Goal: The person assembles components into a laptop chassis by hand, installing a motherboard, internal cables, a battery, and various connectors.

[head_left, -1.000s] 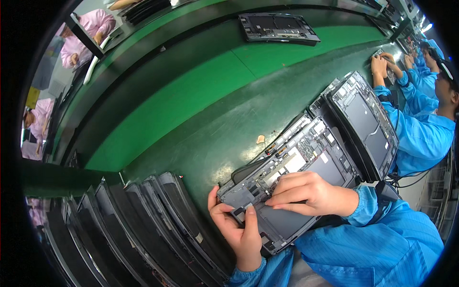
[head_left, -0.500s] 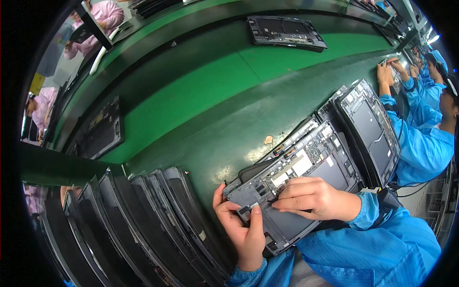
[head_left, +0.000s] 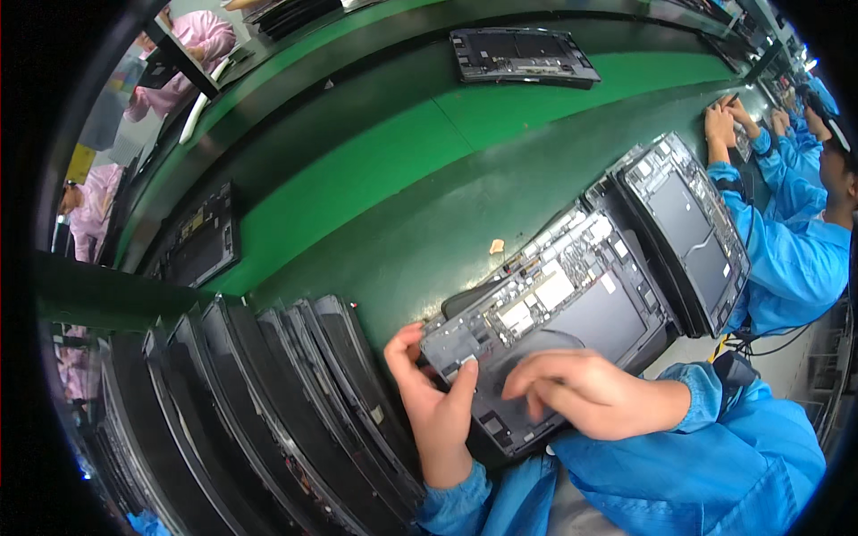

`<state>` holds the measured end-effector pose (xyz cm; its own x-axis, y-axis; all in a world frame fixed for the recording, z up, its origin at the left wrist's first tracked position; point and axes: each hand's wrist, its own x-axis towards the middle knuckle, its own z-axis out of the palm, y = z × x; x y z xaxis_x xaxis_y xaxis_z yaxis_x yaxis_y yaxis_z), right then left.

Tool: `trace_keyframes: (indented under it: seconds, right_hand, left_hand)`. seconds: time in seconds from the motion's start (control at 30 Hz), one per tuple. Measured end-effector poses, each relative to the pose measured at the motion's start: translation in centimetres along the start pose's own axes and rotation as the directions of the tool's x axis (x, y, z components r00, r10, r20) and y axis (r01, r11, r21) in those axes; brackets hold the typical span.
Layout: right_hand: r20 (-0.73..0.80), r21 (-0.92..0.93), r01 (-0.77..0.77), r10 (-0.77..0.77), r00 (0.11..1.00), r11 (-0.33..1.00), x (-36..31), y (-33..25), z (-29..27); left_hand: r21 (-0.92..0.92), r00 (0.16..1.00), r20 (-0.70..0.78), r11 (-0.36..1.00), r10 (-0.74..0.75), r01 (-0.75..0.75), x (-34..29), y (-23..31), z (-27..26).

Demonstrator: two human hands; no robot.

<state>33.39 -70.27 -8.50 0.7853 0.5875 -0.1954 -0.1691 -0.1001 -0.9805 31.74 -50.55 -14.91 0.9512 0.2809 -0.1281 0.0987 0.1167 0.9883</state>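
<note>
An opened tablet housing point(head_left: 594, 308) with bare circuit boards, flat grey panels and a pale metal shield lies tilted in front of me. My left hand point(head_left: 433, 393) grips its left end, thumb on top near a small white piece and fingers around the far edge. Over the near left part hovers my right hand point(head_left: 581, 393), its fingers curled and smeared by motion. Whatever its fingertips may hold cannot be made out. A thin dark curved line shows just beyond those fingers.
More opened housings point(head_left: 688, 232) are stacked at the right. A row of dark housings point(head_left: 259, 384) stands on edge at the left. Two others lie on the green line, one far point(head_left: 523, 55), one left point(head_left: 201, 237). Co-workers in blue point(head_left: 786, 250) sit at the right, others in pink across.
My right hand has moved slightly toward me and lifted from the housing's inside, now blurred. My left hand keeps its grip. The whole view has shifted a little.
</note>
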Motion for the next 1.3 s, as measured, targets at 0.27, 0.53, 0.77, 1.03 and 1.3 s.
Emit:
trace_keyframes:
  seconds: [0.27, 0.53, 0.77, 1.03, 1.3]
  right_hand:
    - [0.243, -0.147, -0.179, 0.211, 0.947, 0.973, 2.5, 1.0, 2.1]
    - [0.136, -0.242, 0.041, -0.007, 0.991, 0.969, 1.2, 3.1, 1.7]
    - [0.061, -0.489, 0.063, -0.038, 0.997, 0.87, 0.8, 1.7, 2.5]
    - [0.158, -0.289, 0.075, -0.03, 0.987, 0.954, 1.8, 1.7, 2.4]
    - [0.08, -0.627, 0.103, -0.068, 0.995, 0.772, 1.9, 1.4, 2.1]
  left_hand:
    - [0.173, 0.978, 0.189, 0.983, -0.093, 0.06, 2.0, 1.8, -1.5]
    - [0.202, 0.98, 0.143, 0.973, -0.14, 0.11, 0.9, 3.5, -1.0]
    - [0.243, 0.977, 0.17, 0.966, -0.128, 0.084, 1.1, 3.7, -0.8]
    - [0.235, 0.977, 0.155, 0.966, -0.147, 0.109, 1.0, 3.7, -1.0]
    - [0.237, 0.974, 0.159, 0.964, -0.164, 0.123, 1.2, 3.5, -1.2]
